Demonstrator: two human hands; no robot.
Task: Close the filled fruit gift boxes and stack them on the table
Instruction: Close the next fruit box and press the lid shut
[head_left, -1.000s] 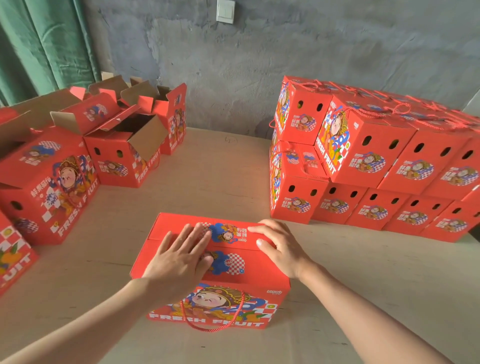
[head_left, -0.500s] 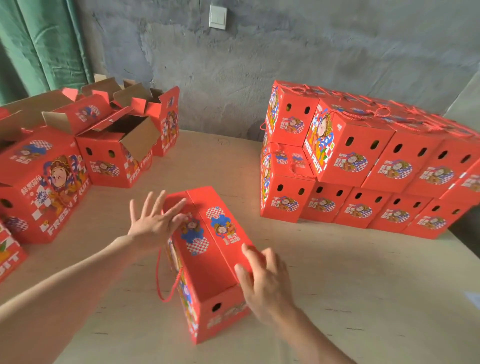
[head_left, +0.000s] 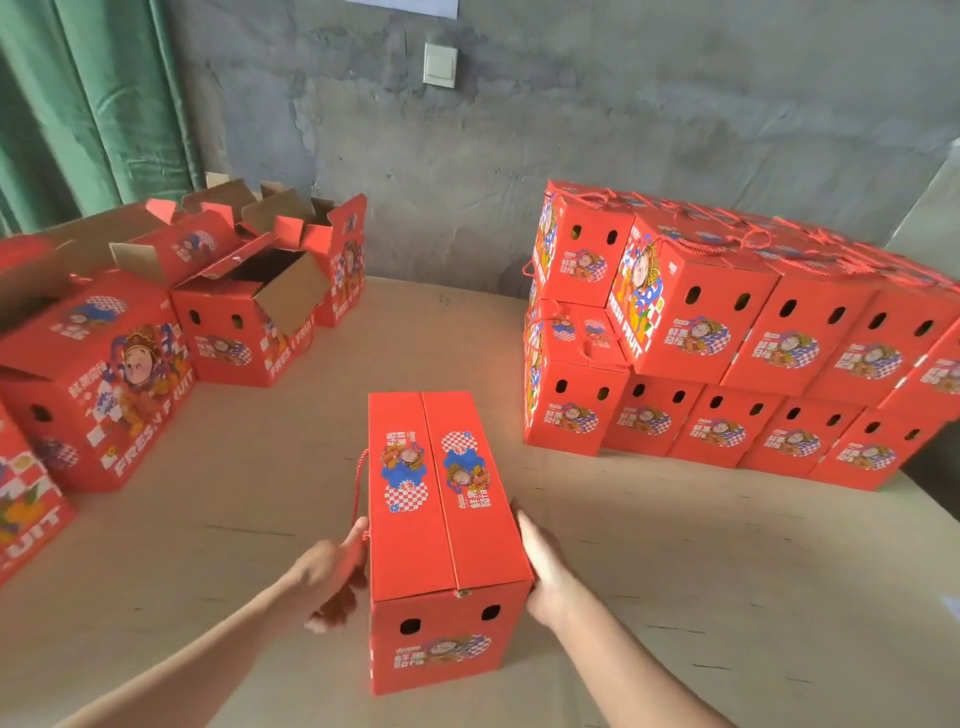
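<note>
Hands are set one to each long wall of the closed box (head_left: 447, 519), at its near end. The right hand (head_left: 545, 566) is laid flat against the right wall with straight fingers. The left hand (head_left: 332, 577) is pressed to the left wall with fingers bent; it is blurred, so whether the red rope handle (head_left: 360, 483) just above it is gripped cannot be told. One box is held in this way. It stands on the bench (head_left: 675, 571) with its flaps shut, its long axis running straight away from the person and its two-holed end turned toward the camera. The stack of closed boxes (head_left: 727, 364) lies ahead and to the right, nearer the right hand, so a lift and a carry forward and rightward is judged to be called for. Five fronts are counted in its lower row and about five above; rows behind are hidden. At the left about five open boxes (head_left: 249, 322) are seen, some cut off.
</note>
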